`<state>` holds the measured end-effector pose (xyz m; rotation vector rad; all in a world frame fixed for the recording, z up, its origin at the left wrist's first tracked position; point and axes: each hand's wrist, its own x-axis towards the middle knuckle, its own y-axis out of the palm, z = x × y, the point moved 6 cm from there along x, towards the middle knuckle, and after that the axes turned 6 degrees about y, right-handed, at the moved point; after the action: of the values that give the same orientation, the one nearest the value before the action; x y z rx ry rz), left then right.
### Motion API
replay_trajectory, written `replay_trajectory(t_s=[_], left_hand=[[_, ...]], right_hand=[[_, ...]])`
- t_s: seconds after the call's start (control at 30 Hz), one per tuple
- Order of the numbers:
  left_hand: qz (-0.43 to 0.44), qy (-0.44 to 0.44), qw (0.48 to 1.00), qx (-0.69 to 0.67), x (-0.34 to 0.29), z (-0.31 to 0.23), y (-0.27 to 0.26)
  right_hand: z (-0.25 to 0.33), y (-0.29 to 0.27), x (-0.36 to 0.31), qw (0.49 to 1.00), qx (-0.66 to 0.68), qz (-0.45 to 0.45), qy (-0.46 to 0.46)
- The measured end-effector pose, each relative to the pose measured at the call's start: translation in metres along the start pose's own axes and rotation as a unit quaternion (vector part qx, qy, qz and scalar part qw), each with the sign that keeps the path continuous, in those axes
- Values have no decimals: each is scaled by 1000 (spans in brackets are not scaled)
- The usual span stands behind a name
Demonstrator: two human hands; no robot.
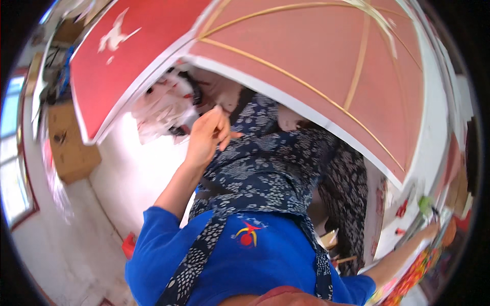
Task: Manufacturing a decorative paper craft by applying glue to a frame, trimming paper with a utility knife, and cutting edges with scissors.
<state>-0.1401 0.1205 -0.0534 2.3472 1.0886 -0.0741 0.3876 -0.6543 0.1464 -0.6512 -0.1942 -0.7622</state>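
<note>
My left hand (210, 131) is raised over my lap at the centre, its fingers curled together. Whatever it may hold is too small to make out. Far out to the right stretches my right hand (433, 232), small near the rim, beside a round orange-brown thing (449, 232) and a green thing (424, 205). Its fingers do not show clearly. Ahead of me spreads a large pink sheet (306, 46) with a white border and thin bamboo strips (286, 66) across it. Joined along its left is a red panel (122, 61) with a white bird-like shape.
A cardboard box (71, 140) stands at the left near a window (13, 153). Crumpled pale cloth or paper (166, 109) with dark and red marks lies under the sheet. A patterned blue apron (265, 178) covers my lap. Colourful material (413, 275) sits at the lower right.
</note>
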Motion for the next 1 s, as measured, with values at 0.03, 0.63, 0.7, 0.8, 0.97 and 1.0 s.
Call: replay_trajectory(t_s=[0.03, 0.63, 0.7, 0.8, 0.97, 1.0], left_hand=[[9, 14, 999, 28, 1, 3, 6], [201, 5, 970, 137, 24, 40, 135], [236, -4, 966, 103, 24, 41, 151], [248, -47, 965, 75, 22, 44, 162], [70, -86, 990, -86, 34, 36, 154], [49, -89, 990, -102, 34, 34, 155]], right_hand=[[-2, 0, 2, 1000, 14, -5, 5], [220, 46, -397, 827, 397, 383, -107], [249, 61, -461, 804, 361, 417, -221], [270, 83, -511, 791, 304, 466, -253], [280, 97, -526, 789, 267, 479, -278], [280, 97, -527, 788, 264, 479, -283]])
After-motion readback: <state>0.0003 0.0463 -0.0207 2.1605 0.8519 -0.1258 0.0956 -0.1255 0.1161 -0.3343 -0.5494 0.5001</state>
